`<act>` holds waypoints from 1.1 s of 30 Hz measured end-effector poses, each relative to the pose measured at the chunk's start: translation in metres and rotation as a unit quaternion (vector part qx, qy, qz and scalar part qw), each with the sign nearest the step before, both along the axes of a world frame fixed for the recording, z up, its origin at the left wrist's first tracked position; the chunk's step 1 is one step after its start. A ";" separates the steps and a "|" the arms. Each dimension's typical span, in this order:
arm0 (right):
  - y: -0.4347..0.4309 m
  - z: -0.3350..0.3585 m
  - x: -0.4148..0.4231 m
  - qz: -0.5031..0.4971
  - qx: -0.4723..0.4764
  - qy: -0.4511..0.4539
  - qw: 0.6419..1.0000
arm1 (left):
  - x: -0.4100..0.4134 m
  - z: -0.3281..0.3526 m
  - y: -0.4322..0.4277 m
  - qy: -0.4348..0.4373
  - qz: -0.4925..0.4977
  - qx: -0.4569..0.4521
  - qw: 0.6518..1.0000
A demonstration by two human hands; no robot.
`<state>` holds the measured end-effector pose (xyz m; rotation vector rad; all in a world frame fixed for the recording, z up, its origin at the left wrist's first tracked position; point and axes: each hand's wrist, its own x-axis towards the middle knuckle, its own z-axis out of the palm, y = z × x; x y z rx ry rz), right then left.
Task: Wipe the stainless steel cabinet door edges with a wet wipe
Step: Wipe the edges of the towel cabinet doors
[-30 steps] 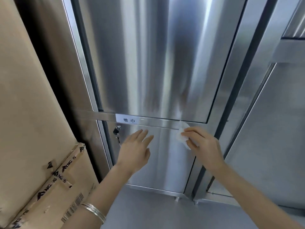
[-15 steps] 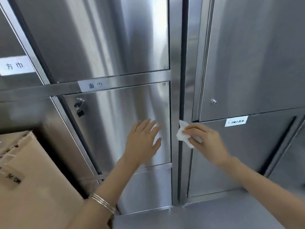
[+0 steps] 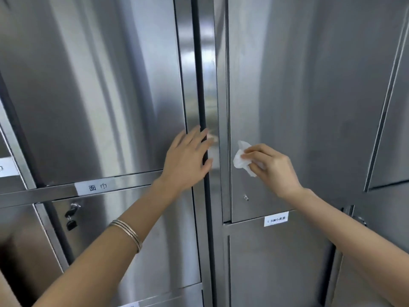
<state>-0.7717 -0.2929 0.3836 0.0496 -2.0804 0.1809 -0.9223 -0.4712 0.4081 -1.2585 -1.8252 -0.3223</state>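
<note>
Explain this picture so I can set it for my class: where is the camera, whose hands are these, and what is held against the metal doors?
No machine here: the camera sits on a person's head, looking forward and down, so you see that person's own arms. Before them stand brushed stainless steel cabinet doors. The left hand, thin metal bangles on its wrist, lies with straight fingers across the dark vertical gap between two cabinets. The right hand pinches a crumpled white wet wipe against the tall right-hand door, near its left edge. A white paper label sits lower left, small black keys hanging under it.
</note>
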 end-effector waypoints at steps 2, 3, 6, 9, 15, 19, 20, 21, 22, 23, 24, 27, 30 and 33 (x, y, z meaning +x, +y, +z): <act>0.019 0.023 -0.011 0.009 0.021 0.007 1.000 | -0.011 0.018 0.020 0.003 0.011 0.001 1.000; 0.028 0.033 -0.017 0.017 0.032 0.015 0.999 | -0.016 0.025 0.031 0.008 0.017 0.003 1.000; 0.052 0.063 -0.041 0.030 0.043 0.042 0.998 | -0.032 0.047 0.058 0.021 0.041 0.008 0.999; 0.073 0.094 -0.071 0.052 0.062 0.068 0.994 | -0.053 0.069 0.078 0.018 0.079 0.043 0.996; 0.087 0.149 -0.131 0.088 0.094 0.110 0.986 | -0.085 0.117 0.087 0.037 0.133 0.049 0.989; 0.096 0.167 -0.166 0.030 0.127 0.102 0.986 | -0.098 0.148 0.103 0.074 0.136 0.045 0.987; 0.099 0.167 -0.171 0.017 0.127 0.080 0.989 | -0.100 0.153 0.107 0.079 0.130 0.045 0.987; 0.101 0.165 -0.174 0.009 0.124 0.079 0.989 | -0.102 0.156 0.110 0.086 0.128 0.044 0.987; 0.101 0.163 -0.176 0.002 0.133 0.096 0.986 | -0.106 0.158 0.111 0.094 0.124 0.045 0.987; 0.101 0.160 -0.179 0.004 0.151 0.123 0.981 | -0.111 0.158 0.112 0.103 0.118 0.046 0.987; 0.100 0.158 -0.178 -0.008 0.177 0.149 0.973 | -0.116 0.156 0.112 0.115 0.110 0.048 0.986; 0.097 0.162 -0.179 -0.037 0.216 0.170 0.961 | -0.130 0.151 0.110 0.152 0.094 0.052 0.983; 0.095 0.181 -0.182 -0.046 0.215 0.178 0.959 | -0.135 0.154 0.111 0.160 0.075 0.062 0.982; 0.098 0.193 -0.186 -0.026 0.158 0.151 0.976 | -0.134 0.177 0.110 0.153 0.039 0.070 0.985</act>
